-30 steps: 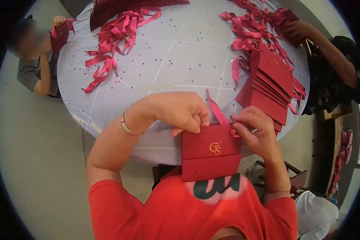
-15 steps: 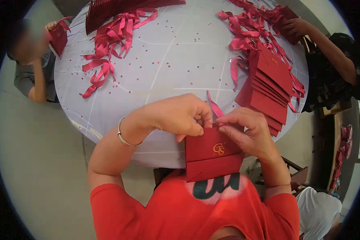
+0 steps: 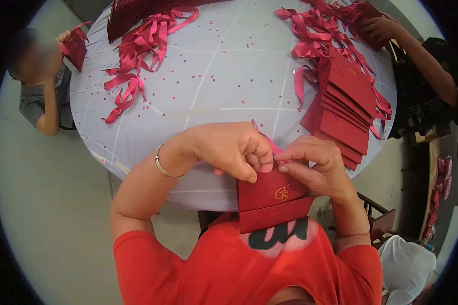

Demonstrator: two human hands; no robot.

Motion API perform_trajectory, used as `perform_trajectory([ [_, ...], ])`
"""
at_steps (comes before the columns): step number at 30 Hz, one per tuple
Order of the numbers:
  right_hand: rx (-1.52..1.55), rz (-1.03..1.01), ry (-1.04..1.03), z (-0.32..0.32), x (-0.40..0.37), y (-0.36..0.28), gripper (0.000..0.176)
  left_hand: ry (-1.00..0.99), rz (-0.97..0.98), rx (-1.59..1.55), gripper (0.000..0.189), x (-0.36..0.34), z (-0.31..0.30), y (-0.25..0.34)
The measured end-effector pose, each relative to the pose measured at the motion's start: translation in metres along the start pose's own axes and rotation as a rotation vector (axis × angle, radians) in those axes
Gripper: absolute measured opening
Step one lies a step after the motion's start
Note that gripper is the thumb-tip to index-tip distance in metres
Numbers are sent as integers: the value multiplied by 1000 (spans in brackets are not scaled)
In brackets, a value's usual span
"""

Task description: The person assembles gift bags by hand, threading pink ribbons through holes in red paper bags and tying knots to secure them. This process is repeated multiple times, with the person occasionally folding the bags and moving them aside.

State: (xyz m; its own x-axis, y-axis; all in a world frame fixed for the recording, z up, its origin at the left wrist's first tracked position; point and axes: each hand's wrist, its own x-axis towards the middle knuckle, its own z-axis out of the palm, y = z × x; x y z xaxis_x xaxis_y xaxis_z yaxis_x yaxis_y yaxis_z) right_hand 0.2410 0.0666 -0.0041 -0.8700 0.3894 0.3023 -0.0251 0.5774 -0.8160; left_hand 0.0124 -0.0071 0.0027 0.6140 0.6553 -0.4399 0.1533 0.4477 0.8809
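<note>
Bag point(image 3: 262, 195), dark red with gold lettering, between both hands, overlapping near edge of round table point(image 3: 213, 109).

Left hand point(image 3: 239, 150) nearly closed, fingers curled, thumb against bag's upper front. Right hand point(image 3: 315, 165) in tight pinch, thumb and forefinger on pink ribbon point(image 3: 270, 143) at bag's top; other fingers loosely bent. Overlapping pile of red bags point(image 3: 346, 99) towards right edge, tangled ribbons point(image 3: 315, 46) alongside and beyond. More ribbons point(image 3: 130, 94) near left edge; small dots point(image 3: 213, 79) scattered mid-table. Co-workers point(image 3: 427, 86) at left and right edges, each with hand on red bag.
</note>
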Motion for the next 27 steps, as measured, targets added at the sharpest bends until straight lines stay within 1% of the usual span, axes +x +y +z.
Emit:
perform_trajectory([
  [6, 28, 43, -5, 0, 0, -2, 14, -16, 28, 22, 22, -1, 1, -1],
  [7, 26, 40, -2, -1, -1, -2, 14, 34, 10, 10, 21, -1, 0, -2],
  [8, 49, 147, 37, -3, -4, -2, 14, 84, -6, -1, 20, -1, 0, -1],
  [9, 72, 254, 76, -4, -6, -1, 14, 83, -4, 5, 20, -1, 2, 2],
  [10, 107, 264, 123, -3, -9, 1, 14, 145, 3, -4, 19, -2, 5, 5],
  [11, 103, 265, 124, -3, -11, 1, 14, 208, 11, -15, 19, -1, 9, 6],
  [13, -8, 226, 170, -1, -13, 0, 14, 222, 7, -38, 20, 0, 13, 7],
  [15, -27, 219, 190, 2, -13, 0, 14, 238, 0, -58, 22, 1, 16, 5],
  [17, -46, 208, 211, 4, -13, -1, 14, 236, 63, -117, 23, 2, 18, 3],
  [18, -30, 219, 209, 4, -13, -3, 14, 236, 63, -117, 23, 2, 19, 3],
  [23, 3, 234, 193, 3, -12, -6, 14, 131, 83, -174, 20, 4, 20, 0],
  [27, 47, 209, 177, 3, -14, 2, 16, 115, 121, -206, 20, 8, 19, -5],
])
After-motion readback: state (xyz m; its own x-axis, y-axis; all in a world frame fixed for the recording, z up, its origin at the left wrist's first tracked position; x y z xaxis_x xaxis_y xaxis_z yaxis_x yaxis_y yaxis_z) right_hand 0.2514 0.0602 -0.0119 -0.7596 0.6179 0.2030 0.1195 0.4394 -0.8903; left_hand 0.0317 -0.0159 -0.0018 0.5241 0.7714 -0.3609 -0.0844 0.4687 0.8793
